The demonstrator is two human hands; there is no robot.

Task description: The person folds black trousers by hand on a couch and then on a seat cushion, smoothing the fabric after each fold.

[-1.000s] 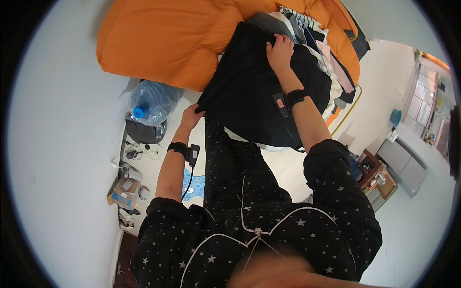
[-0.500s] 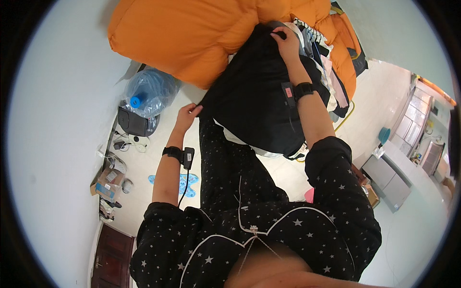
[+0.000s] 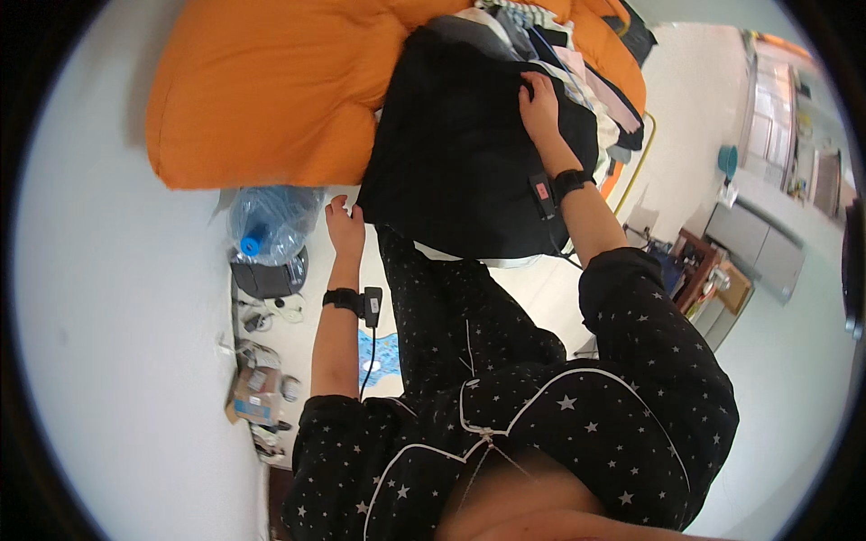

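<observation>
A black cloth garment (image 3: 460, 144) lies spread over a heap of clothes in front of me; its exact kind does not show. My right hand (image 3: 539, 110) rests on its right part, fingers stretched out and holding nothing. At the garment's near left corner is my left hand (image 3: 345, 227), its thumb by the fabric edge and its fingers apart. Some white fabric (image 3: 451, 257) peeks out below the near edge.
A puffy orange cushion seat (image 3: 262, 99) extends behind and left of the garment. More clothes (image 3: 600, 95) are piled at the far right. A wrapped blue water bottle (image 3: 275, 221) stands by the left wall. Small boxes (image 3: 257, 392) sit on the floor.
The black garment now lies flatter and wider. My right hand has gone from pinching its far edge to lying on it. My left hand's fingers have loosened at the corner.
</observation>
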